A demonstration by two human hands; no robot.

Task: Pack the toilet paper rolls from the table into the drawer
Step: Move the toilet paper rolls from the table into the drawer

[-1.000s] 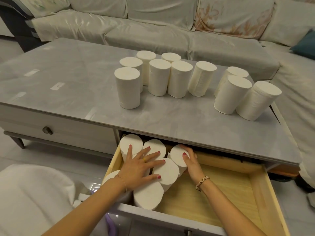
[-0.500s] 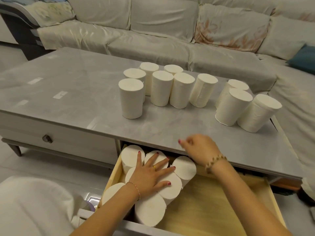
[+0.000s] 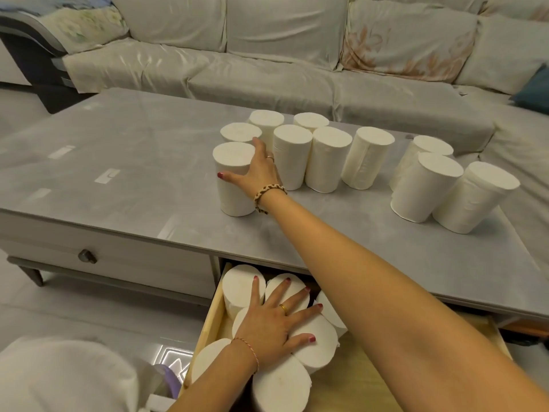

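Note:
Several white toilet paper rolls stand on the grey table (image 3: 124, 173). My right hand (image 3: 261, 171) is wrapped around the nearest roll (image 3: 231, 191), thumb on its front and fingers behind it; the roll still stands on the table. Below, the open wooden drawer (image 3: 365, 382) holds several rolls lying packed at its left end (image 3: 315, 343). My left hand (image 3: 276, 322) lies flat on those packed rolls, fingers spread.
A cluster of upright rolls (image 3: 323, 159) stands behind the grasped one, and three more rolls (image 3: 424, 185) lean at the table's right. A closed drawer with a dark knob (image 3: 87, 256) sits left. A covered sofa (image 3: 267, 69) runs behind. White cloth (image 3: 59, 376) is at lower left.
My right hand has left the drawer, reached up over the table edge and closed around the nearest standing roll. My left hand stays pressed on the packed rolls.

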